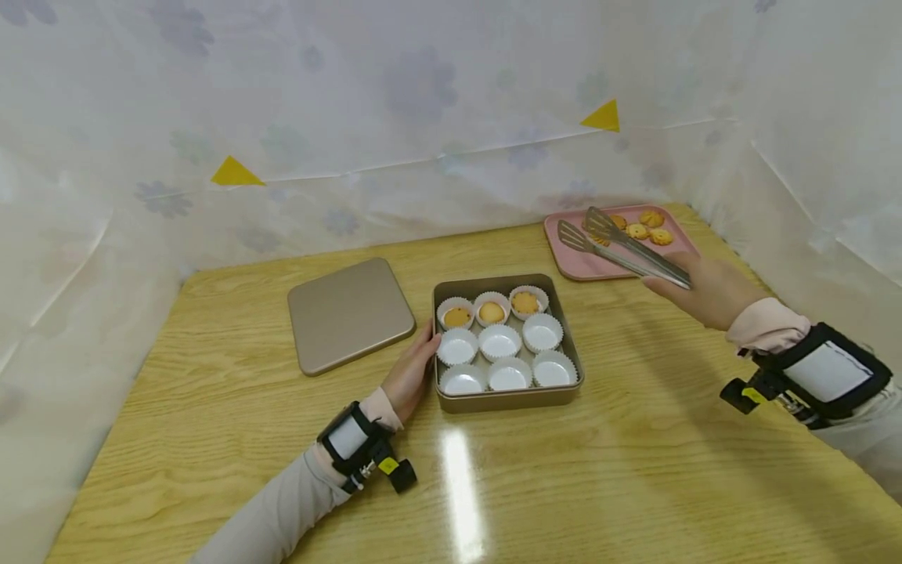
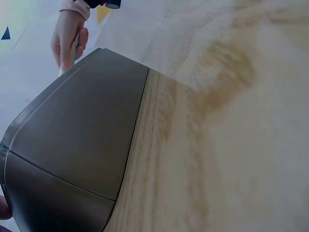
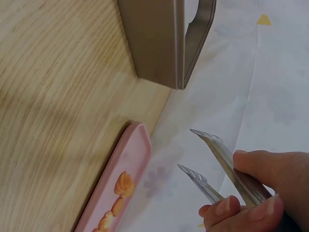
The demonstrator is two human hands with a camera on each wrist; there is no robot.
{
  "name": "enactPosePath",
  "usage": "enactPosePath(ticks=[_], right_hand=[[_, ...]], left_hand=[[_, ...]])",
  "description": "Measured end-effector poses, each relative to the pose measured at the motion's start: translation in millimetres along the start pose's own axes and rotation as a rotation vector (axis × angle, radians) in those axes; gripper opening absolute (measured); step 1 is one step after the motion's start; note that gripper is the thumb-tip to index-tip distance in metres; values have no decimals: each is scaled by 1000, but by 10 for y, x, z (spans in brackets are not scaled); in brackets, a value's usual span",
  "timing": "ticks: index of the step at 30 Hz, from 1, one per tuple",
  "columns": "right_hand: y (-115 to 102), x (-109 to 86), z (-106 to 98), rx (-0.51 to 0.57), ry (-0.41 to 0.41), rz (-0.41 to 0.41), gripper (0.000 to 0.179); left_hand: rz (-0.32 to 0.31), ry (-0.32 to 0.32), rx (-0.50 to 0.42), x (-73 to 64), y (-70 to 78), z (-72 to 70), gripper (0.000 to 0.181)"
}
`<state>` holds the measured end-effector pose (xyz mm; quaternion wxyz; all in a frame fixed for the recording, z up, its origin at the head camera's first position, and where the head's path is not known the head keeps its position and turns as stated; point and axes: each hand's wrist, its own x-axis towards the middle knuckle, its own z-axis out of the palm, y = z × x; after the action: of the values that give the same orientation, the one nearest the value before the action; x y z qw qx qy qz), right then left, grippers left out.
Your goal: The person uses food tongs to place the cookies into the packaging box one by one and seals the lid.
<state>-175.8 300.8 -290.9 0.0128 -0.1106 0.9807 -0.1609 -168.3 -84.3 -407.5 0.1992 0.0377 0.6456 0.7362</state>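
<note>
A square gold-brown baking tin [image 1: 507,401] holds rows of white paper cups [image 1: 499,342]. Its back row carries three cookies [image 1: 492,312], one per cup. At the tin's left wall is my left hand [image 1: 410,374], its fingers along the outside and a fingertip at the rim; the left wrist view shows mostly the tin's outer walls [image 2: 82,125]. My right hand [image 1: 719,291] grips metal tongs [image 1: 637,252], which overlap the pink tray [image 1: 585,268] in the head view. The tongs' slotted ends stand apart with nothing between them. Several cookies [image 1: 651,227] lie on that tray.
A flat gold-brown lid [image 1: 351,317] lies left of the tin on the wooden table [image 1: 338,501]. Behind the table hangs a pale flowered sheet [image 1: 395,94] with yellow triangles [image 1: 236,172], and similar sheeting closes off both sides.
</note>
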Motion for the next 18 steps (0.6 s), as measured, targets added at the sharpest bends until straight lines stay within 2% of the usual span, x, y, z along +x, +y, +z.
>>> enactPosePath(ticks=[7, 18], right_hand=[[239, 115, 40, -59, 2, 69, 64], [465, 228, 179, -25, -14, 151, 64]], left_hand=[[3, 7, 10, 1, -2, 2, 62], [14, 5, 6, 2, -7, 0, 61]])
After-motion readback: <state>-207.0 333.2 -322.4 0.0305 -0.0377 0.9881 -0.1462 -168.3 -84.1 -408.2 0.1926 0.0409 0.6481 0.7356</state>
